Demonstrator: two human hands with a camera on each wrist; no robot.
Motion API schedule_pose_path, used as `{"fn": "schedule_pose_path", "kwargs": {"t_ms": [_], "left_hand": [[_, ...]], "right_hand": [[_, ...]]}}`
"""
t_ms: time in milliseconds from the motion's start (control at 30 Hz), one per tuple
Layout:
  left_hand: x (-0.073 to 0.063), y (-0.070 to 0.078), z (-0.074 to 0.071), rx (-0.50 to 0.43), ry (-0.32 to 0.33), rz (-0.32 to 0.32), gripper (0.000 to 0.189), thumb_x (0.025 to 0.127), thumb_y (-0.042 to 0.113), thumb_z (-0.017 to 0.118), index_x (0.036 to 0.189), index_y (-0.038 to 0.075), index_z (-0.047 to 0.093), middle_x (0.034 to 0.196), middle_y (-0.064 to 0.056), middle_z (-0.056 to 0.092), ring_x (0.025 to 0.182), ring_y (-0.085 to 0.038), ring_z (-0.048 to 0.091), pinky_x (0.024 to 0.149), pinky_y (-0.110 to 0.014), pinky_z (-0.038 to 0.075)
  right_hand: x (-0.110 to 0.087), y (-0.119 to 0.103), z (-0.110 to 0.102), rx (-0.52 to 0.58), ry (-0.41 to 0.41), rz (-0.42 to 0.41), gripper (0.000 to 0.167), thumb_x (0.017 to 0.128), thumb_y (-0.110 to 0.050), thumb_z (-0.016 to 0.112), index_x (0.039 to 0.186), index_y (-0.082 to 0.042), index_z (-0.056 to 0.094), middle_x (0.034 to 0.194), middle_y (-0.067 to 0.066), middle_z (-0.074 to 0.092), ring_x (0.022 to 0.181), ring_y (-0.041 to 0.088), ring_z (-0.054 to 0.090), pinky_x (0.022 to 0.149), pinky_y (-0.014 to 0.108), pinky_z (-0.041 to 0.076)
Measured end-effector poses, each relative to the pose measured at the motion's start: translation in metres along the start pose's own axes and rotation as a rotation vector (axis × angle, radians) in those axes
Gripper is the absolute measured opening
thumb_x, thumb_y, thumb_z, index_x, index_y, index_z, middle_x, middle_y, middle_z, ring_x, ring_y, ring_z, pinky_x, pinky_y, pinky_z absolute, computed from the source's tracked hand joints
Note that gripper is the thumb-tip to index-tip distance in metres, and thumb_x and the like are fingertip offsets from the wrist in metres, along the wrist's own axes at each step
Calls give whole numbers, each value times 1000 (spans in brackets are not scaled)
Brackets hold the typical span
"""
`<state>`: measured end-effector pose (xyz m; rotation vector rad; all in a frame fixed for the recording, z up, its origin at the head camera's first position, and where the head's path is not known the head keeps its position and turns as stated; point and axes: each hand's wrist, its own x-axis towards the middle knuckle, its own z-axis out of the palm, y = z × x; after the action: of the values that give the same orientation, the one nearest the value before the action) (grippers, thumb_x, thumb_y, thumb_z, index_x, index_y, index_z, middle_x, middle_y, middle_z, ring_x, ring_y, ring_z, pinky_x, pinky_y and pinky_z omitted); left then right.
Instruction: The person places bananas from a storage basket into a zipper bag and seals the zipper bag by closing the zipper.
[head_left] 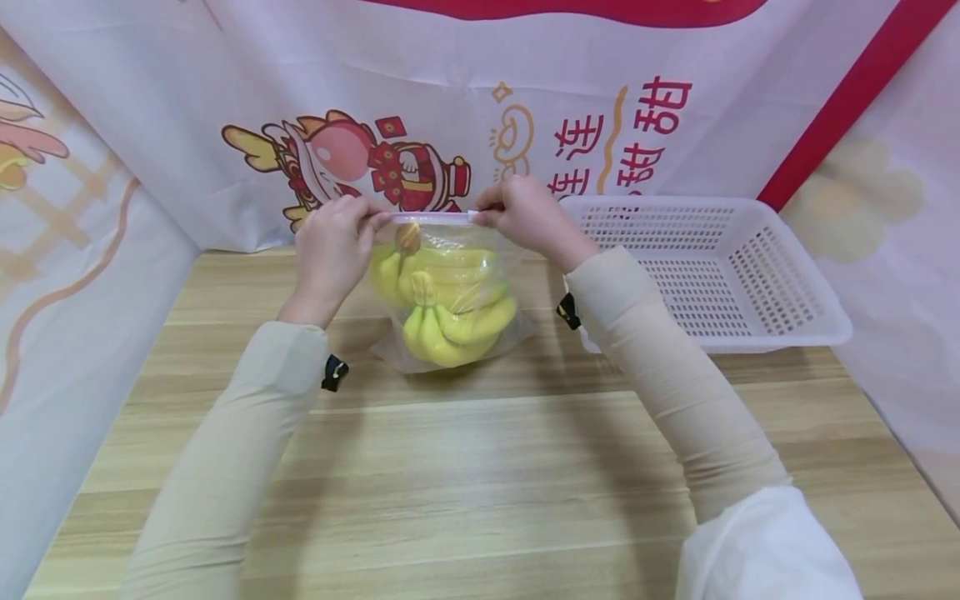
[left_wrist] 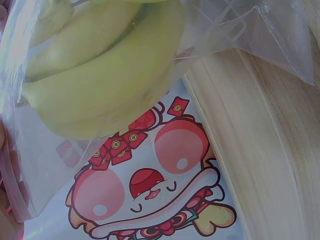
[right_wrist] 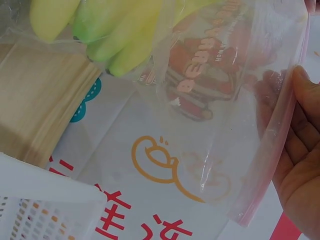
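A clear zip bag (head_left: pixel 517 333) stands on the table with bunches of yellow bananas (head_left: pixel 461 333) inside. Along its top runs a pinkish zip strip (head_left: pixel 431 218). My left hand (head_left: pixel 330 250) pinches the strip's left end, while my right hand (head_left: pixel 532 221) pinches it further right, where a small white piece (head_left: pixel 472 217) shows. In the right wrist view, thumb and fingers of the right hand (right_wrist: pixel 305 170) have the bag's strip (right_wrist: pixel 272 150) between them. Bananas (left_wrist: pixel 110 85) fill the upper left wrist view; only a sliver of the left hand shows there.
A white plastic basket (head_left: pixel 772 337) with perforated walls is at the back right, close to my right forearm. Behind the wooden table (head_left: pixel 450 467) hangs a printed cloth (head_left: pixel 480 67), and more cloth borders the left and right sides.
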<state>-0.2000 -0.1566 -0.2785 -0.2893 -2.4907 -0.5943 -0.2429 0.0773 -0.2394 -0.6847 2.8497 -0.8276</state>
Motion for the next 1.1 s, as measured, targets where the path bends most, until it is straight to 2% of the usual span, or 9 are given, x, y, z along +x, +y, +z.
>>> {"fn": "schedule_pose_path", "kwargs": {"t_ms": [500, 1100], "left_hand": [[-1, 2, 1, 25, 8, 19, 28, 93, 26, 60, 93, 1, 71, 86, -17, 71, 79, -36, 64, 74, -46, 48], [0, 0, 5, 55, 10, 42, 30, 93, 30, 58, 95, 2, 71, 88, -16, 71, 80, -34, 64, 71, -44, 49]], "right_hand": [[0, 4, -1, 11, 5, 18, 23, 91, -16, 63, 110, -5, 70, 111, 13, 71, 99, 23, 66, 92, 33, 53], [-2, 13, -4, 2, 12, 34, 23, 91, -15, 63, 111, -6, 70, 113, 13, 71, 101, 24, 65, 92, 34, 52]]}}
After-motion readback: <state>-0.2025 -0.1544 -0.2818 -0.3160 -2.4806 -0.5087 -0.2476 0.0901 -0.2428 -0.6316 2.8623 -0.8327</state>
